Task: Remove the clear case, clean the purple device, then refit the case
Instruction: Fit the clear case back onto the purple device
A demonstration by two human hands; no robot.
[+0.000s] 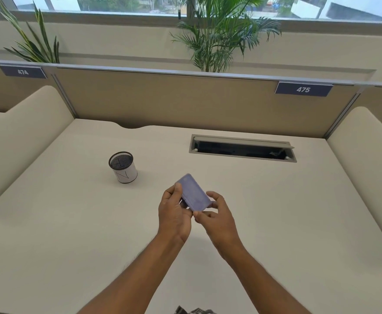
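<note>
Both hands, left hand and right hand, pinch the purple device above the tabletop; prying the case off could make it slip and fall.

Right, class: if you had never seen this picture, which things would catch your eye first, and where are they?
The purple device, held above the middle of the desk between the left hand and the right hand. Next, the mesh pen cup standing to their left, and the open cable hatch set in the desk farther back.
</note>
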